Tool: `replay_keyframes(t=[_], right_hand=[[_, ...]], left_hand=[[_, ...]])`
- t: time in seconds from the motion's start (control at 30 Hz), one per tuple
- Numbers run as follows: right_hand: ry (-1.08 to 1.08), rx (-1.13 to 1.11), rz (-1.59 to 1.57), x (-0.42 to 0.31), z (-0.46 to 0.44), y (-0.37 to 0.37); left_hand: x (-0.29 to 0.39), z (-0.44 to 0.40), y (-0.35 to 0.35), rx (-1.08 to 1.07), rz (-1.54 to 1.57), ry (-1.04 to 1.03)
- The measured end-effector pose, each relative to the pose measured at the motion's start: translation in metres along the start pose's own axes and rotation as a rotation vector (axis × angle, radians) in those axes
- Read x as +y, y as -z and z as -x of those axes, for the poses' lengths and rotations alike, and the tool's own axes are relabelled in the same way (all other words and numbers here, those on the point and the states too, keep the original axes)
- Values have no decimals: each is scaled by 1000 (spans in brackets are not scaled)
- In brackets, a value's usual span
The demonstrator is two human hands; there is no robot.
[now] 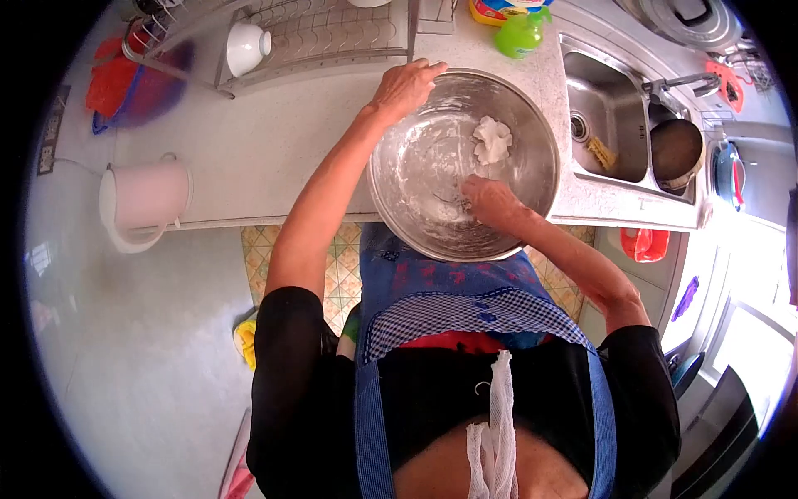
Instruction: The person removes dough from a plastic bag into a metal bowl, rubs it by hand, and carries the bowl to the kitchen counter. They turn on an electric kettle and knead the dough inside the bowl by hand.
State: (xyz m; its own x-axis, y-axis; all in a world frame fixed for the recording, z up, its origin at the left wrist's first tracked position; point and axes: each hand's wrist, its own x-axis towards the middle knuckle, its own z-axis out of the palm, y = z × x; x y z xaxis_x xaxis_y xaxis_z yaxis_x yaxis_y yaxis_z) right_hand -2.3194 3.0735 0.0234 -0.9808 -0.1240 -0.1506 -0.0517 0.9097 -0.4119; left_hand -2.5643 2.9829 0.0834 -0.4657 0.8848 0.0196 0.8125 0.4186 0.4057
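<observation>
A large steel bowl (pixel 536 137) sits at the counter's front edge, its near rim against the blue apron. My left hand (pixel 407 87) grips the bowl's upper-left rim. Inside the bowl, my right hand (pixel 490 200) reaches down toward the bottom with its fingers bent together; whether anything is between the fingertips cannot be made out. A lump of white dough (pixel 493 140) lies in the bowl just beyond my right hand, not touching it. White flour or paste is smeared over the bowl's inner wall and bottom.
Behind the bowl stands a metal dish rack (pixel 332 58) with a white bowl (pixel 247 49). A green bottle (pixel 519 35) is at the back. The sink (pixel 611 100) with a faucet lies to the right. At the left edge stands a pink pitcher (pixel 150 195).
</observation>
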Motion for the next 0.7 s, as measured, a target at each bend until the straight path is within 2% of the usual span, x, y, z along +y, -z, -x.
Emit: replay_keyframes(t=[0.03,0.1,0.17,0.27,0.3,0.33,0.4,0.47,0.53,0.57,0.6,0.67,0.7], right_hand=[[-4,5,-56,8,2,-4],[-52,8,-112,9,4,14],[-107,21,-170,5,4,21],[-186,133,-75,13,5,13],[-122,176,-33,20,7,6],[-56,216,9,24,8,4],[-54,240,68,24,4,22],[-42,264,129,21,-2,50],[-286,38,189,17,-11,78],[-223,8,348,21,-14,83],[-212,12,355,25,-20,83],[-68,349,317,33,-30,80],[-92,270,254,36,-38,82]], left_hand=[[-3,7,-2,0,1,6],[-8,30,0,288,201,4],[11,69,19,265,313,245],[36,141,0,481,603,395],[51,158,-4,522,678,449],[57,168,-15,526,681,445],[61,181,-40,597,547,450],[55,169,-39,637,546,427],[42,153,-31,682,541,402],[36,143,-21,654,478,365],[31,133,-10,625,413,328],[27,118,6,578,409,280],[27,111,14,516,409,233]])
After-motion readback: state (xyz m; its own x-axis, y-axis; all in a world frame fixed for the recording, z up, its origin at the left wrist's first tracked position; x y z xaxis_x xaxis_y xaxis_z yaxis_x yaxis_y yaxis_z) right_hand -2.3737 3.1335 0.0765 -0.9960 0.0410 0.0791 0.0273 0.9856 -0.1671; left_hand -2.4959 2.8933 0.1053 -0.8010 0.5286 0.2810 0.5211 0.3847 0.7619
